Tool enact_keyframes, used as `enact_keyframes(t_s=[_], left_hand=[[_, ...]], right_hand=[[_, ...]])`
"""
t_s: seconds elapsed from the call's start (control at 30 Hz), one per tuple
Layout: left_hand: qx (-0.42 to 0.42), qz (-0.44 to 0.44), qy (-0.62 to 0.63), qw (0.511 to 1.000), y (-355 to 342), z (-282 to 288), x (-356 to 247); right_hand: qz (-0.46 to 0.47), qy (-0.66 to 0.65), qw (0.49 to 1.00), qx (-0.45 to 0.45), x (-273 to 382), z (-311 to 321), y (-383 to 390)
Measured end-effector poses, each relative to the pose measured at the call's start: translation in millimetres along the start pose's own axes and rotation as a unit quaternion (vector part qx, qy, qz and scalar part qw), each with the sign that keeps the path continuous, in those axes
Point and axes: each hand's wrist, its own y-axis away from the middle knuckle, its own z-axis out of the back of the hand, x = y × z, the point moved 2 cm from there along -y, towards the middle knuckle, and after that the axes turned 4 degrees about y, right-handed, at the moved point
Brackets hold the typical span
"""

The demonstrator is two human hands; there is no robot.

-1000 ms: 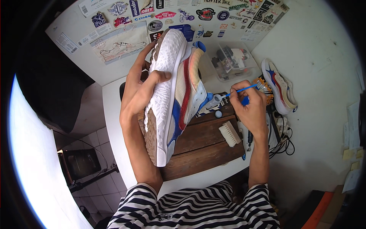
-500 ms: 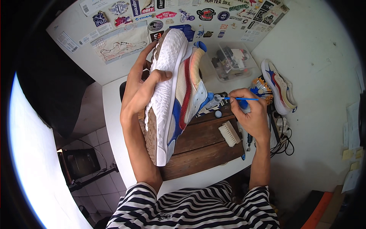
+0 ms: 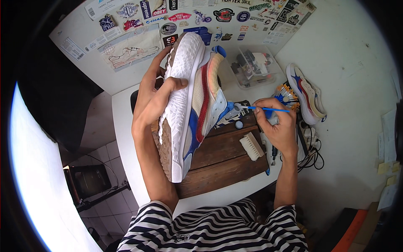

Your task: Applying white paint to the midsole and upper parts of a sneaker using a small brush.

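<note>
Your white bench (image 3: 123,122) stretches beneath everything, with a dark wooden board (image 3: 226,161) lying on it in front of you. Above the board you have the shoe (image 3: 189,105) raised and tilted, its white sole edge turned up and to the left, its opening facing right. A clear box (image 3: 261,82) full of small items sits toward the back, and a matching shoe (image 3: 308,96) rests at the right, well apart from the raised one. Your left hand (image 3: 157,98) grips the shoe around its sole, thumb laid over the white edge, fingers behind. Your right hand (image 3: 277,122) pinches a slim blue paintbrush between thumb and fingers. Near that hand stands a fan of orange-tipped brushes (image 3: 286,95). A pale-bristled scrub brush (image 3: 252,147) lies on the right part of the board. The paintbrush (image 3: 273,109) points left, its tip at a small grey pot (image 3: 235,111); you cannot tell whether they touch. Just below the pot lies a round cap (image 3: 239,124).
</note>
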Motion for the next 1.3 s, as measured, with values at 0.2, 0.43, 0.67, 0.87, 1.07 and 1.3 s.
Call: enact_keyframes(t_s=[0.2, 0.43, 0.67, 0.87, 1.07, 1.3], left_hand=[[-0.005, -0.015, 0.013, 1.0, -1, 1, 4], [0.029, -0.001, 0.084, 0.996, -1, -6, 6], [0.091, -0.019, 0.091, 0.991, 2, -16, 0], [0.106, -0.02, 0.077, 0.991, 5, -25, -3], [0.104, -0.012, 0.071, 0.992, 8, -29, -6], [0.107, 0.001, 0.075, 0.991, 7, -28, -6]], right_hand=[[0.002, 0.009, 1.0, 0.002, -2, 2, 4], [-0.023, -0.076, 0.992, -0.097, 21, 29, 16], [0.094, -0.176, 0.973, -0.115, 70, 38, 15], [0.129, -0.149, 0.976, -0.09, 71, 29, 13], [0.117, -0.132, 0.981, -0.081, 70, 28, 13], [0.143, -0.103, 0.983, -0.059, 78, 33, 10]])
